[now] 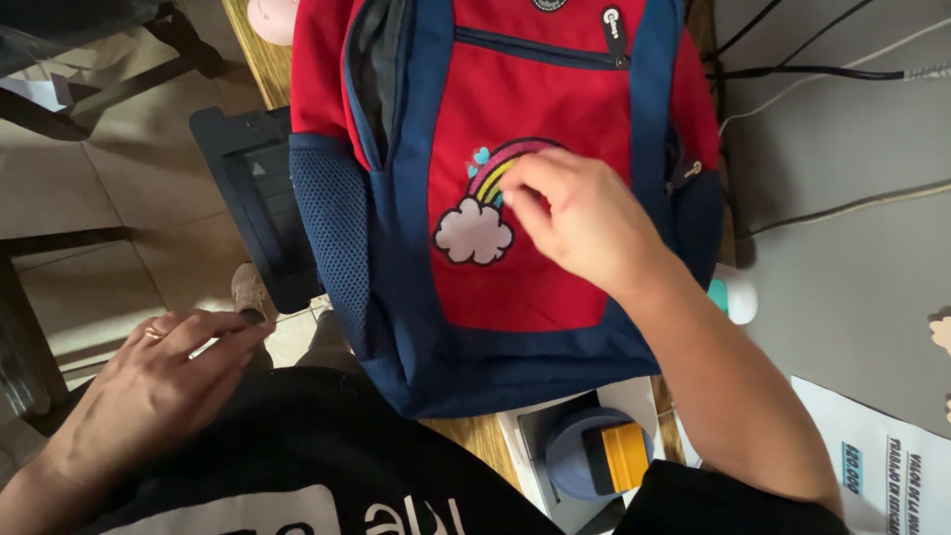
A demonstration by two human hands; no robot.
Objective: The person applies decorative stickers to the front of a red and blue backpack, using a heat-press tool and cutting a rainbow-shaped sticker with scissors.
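Lying across the middle of the view, a red and navy backpack (495, 198) covers most of a wooden table (474, 438); its front bears a rainbow-and-cloud patch (480, 213), and the right hand (575, 223) rests on that patch with fingers loosely curled, gripping nothing. At 8 o'clock the left hand (149, 391), a ring on one finger, lies flat and relaxed on the person's black shirt (327, 456), holding nothing. At 10 o'clock a dark flat plastic panel (258, 198) stands on the floor just beside the backpack's mesh side pocket (332, 238); a shoe (253, 292) shows beneath it. At 5 o'clock a round blue holder (570, 446) carries a black and yellow block (616, 456), partly overlapped by the bag's bottom edge; at 4 o'clock a printed paper sheet (872, 446) lies on a grey surface (842, 277); cables (822, 71) run at 2 o'clock. Pale tiles (109, 188) form the floor at 9 o'clock; dark chair legs (109, 84) stand at 10 o'clock. The bag's main compartment gapes along the left zip (371, 69), its contents too dark to tell; the upper front pocket zip (540, 48) is closed.
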